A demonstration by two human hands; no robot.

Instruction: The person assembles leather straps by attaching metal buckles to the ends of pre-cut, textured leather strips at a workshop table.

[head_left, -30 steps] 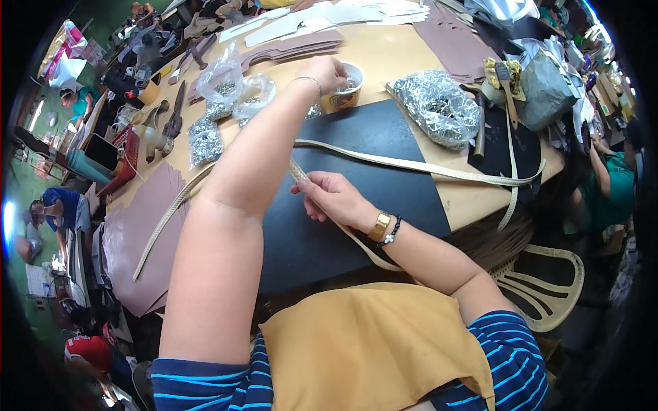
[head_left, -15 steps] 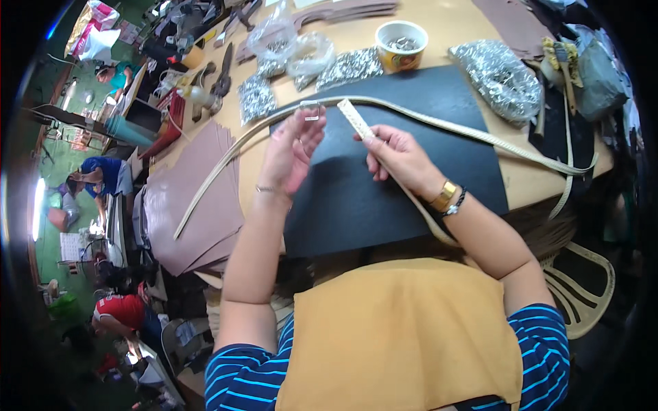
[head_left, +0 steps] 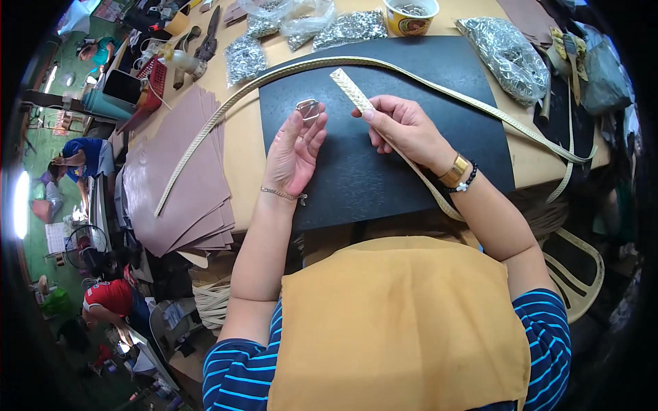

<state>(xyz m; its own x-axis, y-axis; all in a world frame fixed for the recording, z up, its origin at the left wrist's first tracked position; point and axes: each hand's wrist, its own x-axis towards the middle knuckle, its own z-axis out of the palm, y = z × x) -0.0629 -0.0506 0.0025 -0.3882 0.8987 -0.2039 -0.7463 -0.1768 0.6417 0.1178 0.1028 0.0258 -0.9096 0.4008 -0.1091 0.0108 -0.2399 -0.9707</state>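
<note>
Between the thumb and fingertips of my left hand (head_left: 300,146) is a small metal buckle (head_left: 308,109), held up above the black mat (head_left: 384,185). My right hand (head_left: 407,128) pinches a cream braided strap (head_left: 350,88) close to its flat end, which points up and to the left. From that hand the strap trails down toward the table's front edge. The buckle and the strap end are apart. Another length of cream braided strap (head_left: 319,61) arcs across the mat beyond both hands, running from the left to the far right.
Bags of metal buckles (head_left: 351,29) and a tub (head_left: 410,17) of metal pieces stand along the back. A larger bag of hardware (head_left: 504,60) lies at the right. Mauve leather sheets (head_left: 181,175) are stacked at the left. A plastic chair (head_left: 572,270) stands at the lower right.
The view has shifted a little. My left hand has turned, so the buckle shows more of its face. My right hand still grips the strap near its end.
</note>
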